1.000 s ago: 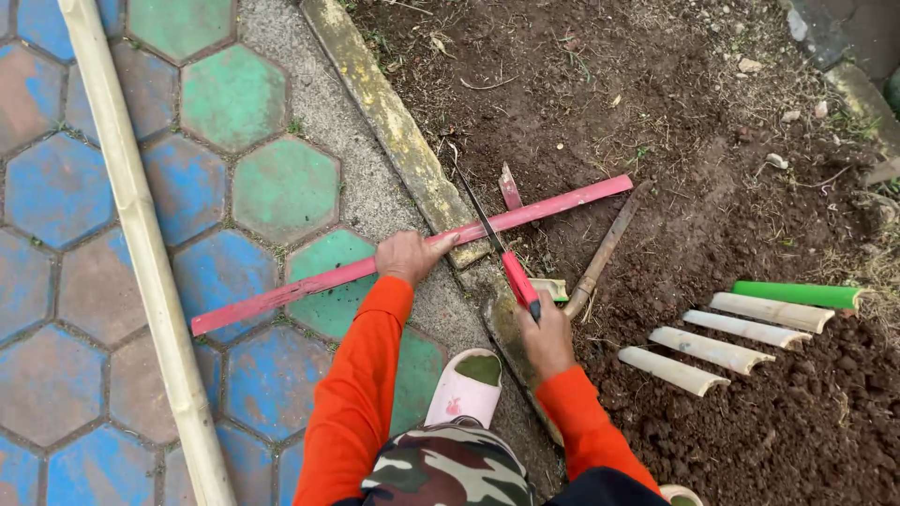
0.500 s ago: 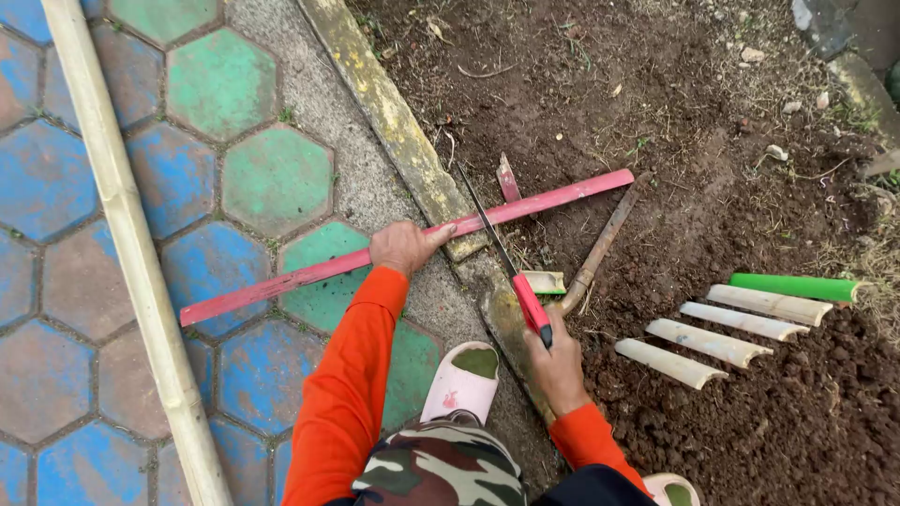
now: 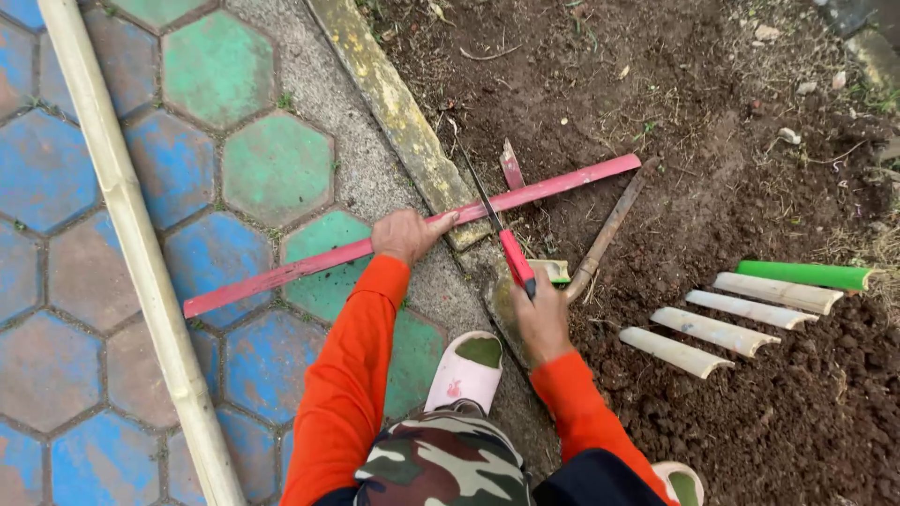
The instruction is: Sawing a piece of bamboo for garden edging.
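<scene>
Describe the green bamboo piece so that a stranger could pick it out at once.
Look to the dark soil bed right of the painted hexagonal paving. There, right of the right hand holding the red-handled saw, a row of cut bamboo pieces lies side by side. The green bamboo piece is the farthest in that row, and the only green one; the others are pale cream.

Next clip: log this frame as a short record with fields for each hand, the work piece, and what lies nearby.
left hand: left hand presses down on red slat lying across yellow curb
right hand: right hand grips red-handled saw, blade crossing the slat
nearby on soil: cut bamboo pieces in a row, one green; wooden stick
on paving: long bamboo pole
foot: pink sandal
</scene>
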